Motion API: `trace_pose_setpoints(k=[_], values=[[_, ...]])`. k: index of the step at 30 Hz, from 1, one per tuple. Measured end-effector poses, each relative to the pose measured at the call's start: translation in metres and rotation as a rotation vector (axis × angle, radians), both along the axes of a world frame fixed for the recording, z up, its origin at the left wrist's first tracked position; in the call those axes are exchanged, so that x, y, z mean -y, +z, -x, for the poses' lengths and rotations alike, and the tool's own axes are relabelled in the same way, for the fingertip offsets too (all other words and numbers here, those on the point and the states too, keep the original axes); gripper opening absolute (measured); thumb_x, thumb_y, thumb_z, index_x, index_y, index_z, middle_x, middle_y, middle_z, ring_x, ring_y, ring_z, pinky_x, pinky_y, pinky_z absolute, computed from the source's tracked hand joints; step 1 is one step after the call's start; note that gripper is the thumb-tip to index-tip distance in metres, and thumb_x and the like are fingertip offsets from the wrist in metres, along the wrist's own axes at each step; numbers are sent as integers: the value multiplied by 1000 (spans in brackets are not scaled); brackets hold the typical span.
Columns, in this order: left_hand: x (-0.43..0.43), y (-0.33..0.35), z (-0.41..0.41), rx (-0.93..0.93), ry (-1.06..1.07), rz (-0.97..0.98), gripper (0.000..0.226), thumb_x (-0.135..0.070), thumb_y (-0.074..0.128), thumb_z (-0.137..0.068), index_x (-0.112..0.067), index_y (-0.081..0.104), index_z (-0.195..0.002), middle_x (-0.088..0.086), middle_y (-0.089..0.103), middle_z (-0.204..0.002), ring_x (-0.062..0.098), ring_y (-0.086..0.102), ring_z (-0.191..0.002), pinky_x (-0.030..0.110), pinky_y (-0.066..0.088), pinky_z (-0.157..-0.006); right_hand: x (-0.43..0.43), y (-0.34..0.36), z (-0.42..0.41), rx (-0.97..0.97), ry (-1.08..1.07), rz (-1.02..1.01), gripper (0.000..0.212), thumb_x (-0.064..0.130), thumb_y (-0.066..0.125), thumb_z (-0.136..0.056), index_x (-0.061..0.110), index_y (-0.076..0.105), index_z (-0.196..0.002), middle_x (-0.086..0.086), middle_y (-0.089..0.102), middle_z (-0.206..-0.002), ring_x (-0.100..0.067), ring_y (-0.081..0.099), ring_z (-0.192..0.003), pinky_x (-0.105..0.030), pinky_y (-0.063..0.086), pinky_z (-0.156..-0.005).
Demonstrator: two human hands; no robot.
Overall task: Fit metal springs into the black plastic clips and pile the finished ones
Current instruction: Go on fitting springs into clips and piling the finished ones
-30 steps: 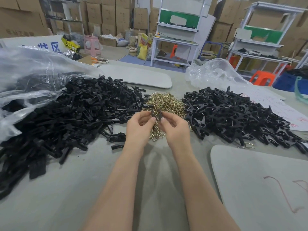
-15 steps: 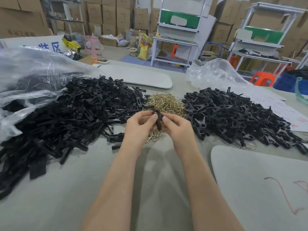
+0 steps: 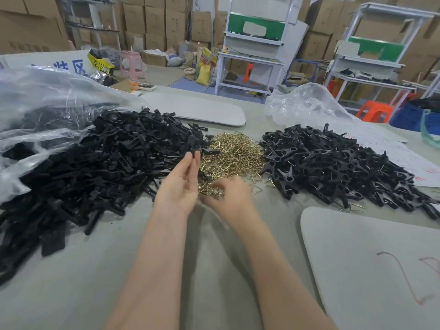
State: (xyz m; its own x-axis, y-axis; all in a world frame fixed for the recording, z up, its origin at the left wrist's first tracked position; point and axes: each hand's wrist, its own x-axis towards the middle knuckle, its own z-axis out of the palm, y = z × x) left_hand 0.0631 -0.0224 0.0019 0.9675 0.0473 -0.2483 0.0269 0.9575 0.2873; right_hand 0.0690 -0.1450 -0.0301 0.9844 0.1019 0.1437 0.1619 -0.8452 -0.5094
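**Hands apart: one at the clips, one in the springs**

Half a second ago both hands were joined over a single clip. Now they have separated, and that clip is no longer between them. The left hand (image 3: 178, 186) has risen with the palm turned up. Its fingers are stretched nearly straight and the tips touch the near edge of the left pile of clips (image 3: 107, 163); we see no clip enclosed in it. The right hand (image 3: 229, 198) has dropped, with its fingers curled down into the near edge of the springs (image 3: 234, 153). This part is blurred, so we cannot tell if a spring is already held.

The springs lie on the surface (image 3: 214, 246) straight ahead, between the two black piles. We judge the left pile to be unfitted clips. It lies ahead and to the left, so the left hand is the nearer one. The clips there point in all directions, and we cannot read the long axis of the one at the fingertips. The right pile of clips (image 3: 333, 167) shows wire glints, so we judge these to be the finished ones. It lies beside the right hand, which is nearer to it.
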Motion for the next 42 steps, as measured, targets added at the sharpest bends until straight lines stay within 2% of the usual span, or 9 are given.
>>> trace_pose_setpoints(k=[3, 8, 13, 17, 22, 27, 31, 37, 42], values=[[0, -1, 1, -28, 15, 85, 19, -1, 61, -86, 9, 59, -102, 23, 63, -107, 19, 70, -80, 19, 58, -67, -9, -4, -3, 14, -59, 54, 35, 39, 64, -86, 22, 60, -117, -5, 53, -117, -26, 47, -114, -37, 38, -96], [1, -5, -1, -108, -27, 58, 17, -16, 68, -85, -2, 59, -84, 6, 60, -77, 10, 59, -68, 21, 53, -71, -3, -7, -5, 16, -73, -62, 32, 28, 67, -86, 13, 58, -113, -6, 58, -112, -24, 53, -106, -34, 42, -94], [4, -6, -2, -107, -80, 1, 12, -10, 64, -88, 0, 60, -94, 10, 55, -92, 11, 58, -80, 22, 57, -74, 8, -4, -3, 111, -56, -251, 5, 12, 62, -87, 12, 66, -88, 0, 62, -81, -15, 54, -78, -18, 32, -66], [6, -2, 1, -65, -101, 6, 3, -1, 63, -86, 2, 61, -87, 13, 58, -88, 18, 62, -84, 26, 59, -71, 13, -3, -3, 151, -76, -289, 8, 13, 56, -92, 9, 62, -93, -5, 62, -90, -18, 54, -86, -26, 40, -78], [9, -3, 1, -93, -136, -314, 8, -14, 63, -89, -12, 62, -82, 0, 65, -79, 7, 57, -76, 21, 49, -79, 14, 7, -3, 93, -100, -644, 9, 8, 52, -94, 17, 53, -91, -10, 63, -90, -26, 63, -85, -38, 53, -80], [14, -7, -1, -80, -107, -555, 7, -13, 62, -90, -15, 62, -83, -2, 64, -80, 8, 55, -74, 20, 45, -73, 17, 11, -6, -35, -81, -953, 15, -3, 52, -92, 1, 58, -105, -7, 61, -81, -1, 59, -53, -17, 53, -59], [21, -7, 1, 20, -156, -692, 2, -8, 61, -90, -10, 61, -91, 4, 67, -85, 12, 63, -78, 23, 53, -77, 14, 15, -4, -17, -109, -1146, 10, -3, 59, -90, 7, 59, -86, -12, 63, -83, -8, 67, -60, -18, 54, -60], [24, -8, 1, 64, -151, -725, 6, -4, 61, -89, -6, 60, -95, 8, 68, -88, 12, 66, -77, 19, 55, -72, 12, 8, -1, 180, -175, -611, 13, 18, 67, -87, 17, 54, -88, 4, 60, -76, -14, 60, -75, -22, 46, -68], [28, -9, 1, 65, -145, -772, 15, -4, 63, -88, -2, 60, -103, 10, 66, -91, 14, 65, -77, 19, 56, -75, 14, 8, 3, 269, -32, -452, 24, 3, 60, -87, 12, 69, -107, -4, 69, -85, -17, 61, -80, -24, 46, -76]])
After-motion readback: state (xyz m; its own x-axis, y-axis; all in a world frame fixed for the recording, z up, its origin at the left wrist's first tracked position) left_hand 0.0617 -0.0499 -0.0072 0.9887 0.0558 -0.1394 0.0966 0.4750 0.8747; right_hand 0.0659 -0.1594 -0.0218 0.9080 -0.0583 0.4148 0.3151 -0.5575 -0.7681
